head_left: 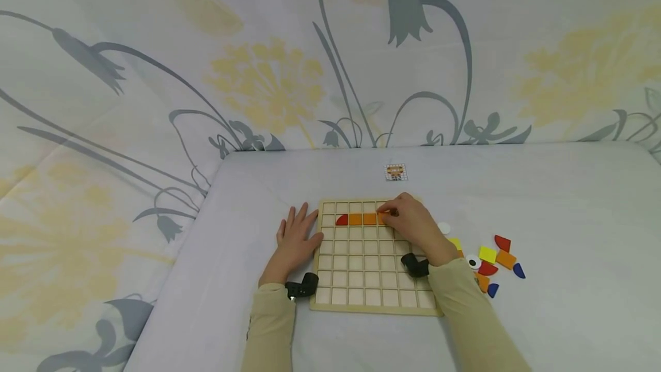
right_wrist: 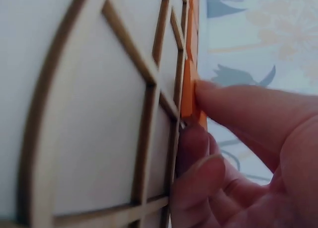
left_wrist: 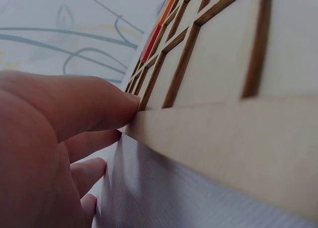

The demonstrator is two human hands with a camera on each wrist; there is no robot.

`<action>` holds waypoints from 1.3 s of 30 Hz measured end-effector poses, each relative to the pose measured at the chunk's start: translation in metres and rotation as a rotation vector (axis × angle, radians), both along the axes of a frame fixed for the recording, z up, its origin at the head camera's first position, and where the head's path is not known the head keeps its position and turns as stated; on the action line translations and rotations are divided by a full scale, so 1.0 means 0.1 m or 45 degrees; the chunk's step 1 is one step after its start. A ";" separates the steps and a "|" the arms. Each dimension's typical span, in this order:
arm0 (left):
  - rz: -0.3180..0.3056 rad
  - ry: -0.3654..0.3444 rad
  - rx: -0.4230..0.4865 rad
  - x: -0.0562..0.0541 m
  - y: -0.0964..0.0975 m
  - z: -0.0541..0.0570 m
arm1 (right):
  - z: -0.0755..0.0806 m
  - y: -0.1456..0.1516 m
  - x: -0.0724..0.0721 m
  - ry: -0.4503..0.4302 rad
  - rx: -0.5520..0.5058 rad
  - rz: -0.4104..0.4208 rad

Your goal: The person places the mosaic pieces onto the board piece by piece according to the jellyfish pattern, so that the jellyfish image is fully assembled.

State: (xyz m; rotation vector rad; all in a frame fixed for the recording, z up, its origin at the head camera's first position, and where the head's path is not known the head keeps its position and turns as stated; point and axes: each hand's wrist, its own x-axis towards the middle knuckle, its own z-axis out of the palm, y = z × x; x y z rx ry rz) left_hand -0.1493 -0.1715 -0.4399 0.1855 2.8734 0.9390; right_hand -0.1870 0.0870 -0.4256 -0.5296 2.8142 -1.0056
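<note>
A wooden grid board [head_left: 377, 308] lies flat on the white surface. In its second row from the far side sit a red quarter-circle tile [head_left: 342, 220] and orange square tiles [head_left: 356, 219] side by side. My right hand [head_left: 413, 220] pinches another orange tile [right_wrist: 188, 91] at the right end of this row; its thumb presses the tile in the right wrist view, and the hand covers part of it from above. Spread along the board's left edge, my left hand [head_left: 295, 239] rests with fingers straight on the cloth and the thumb touching the frame.
Loose tiles lie right of the board, among them a yellow square [head_left: 488, 254], a red quarter circle [head_left: 502, 243], an orange square [head_left: 506, 259], blue pieces [head_left: 518, 270] and a white eye disc [head_left: 473, 262]. A small pattern card [head_left: 396, 172] lies beyond the board.
</note>
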 end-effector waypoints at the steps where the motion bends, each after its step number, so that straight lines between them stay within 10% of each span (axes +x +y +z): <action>1: -0.001 0.005 0.000 0.00 0.00 0.00 | 0.00 0.00 0.00 -0.003 0.002 -0.007; 39: 0.013 -0.004 0.025 0.00 0.00 -0.02 | 0.09 0.06 0.03 -0.093 0.007 0.027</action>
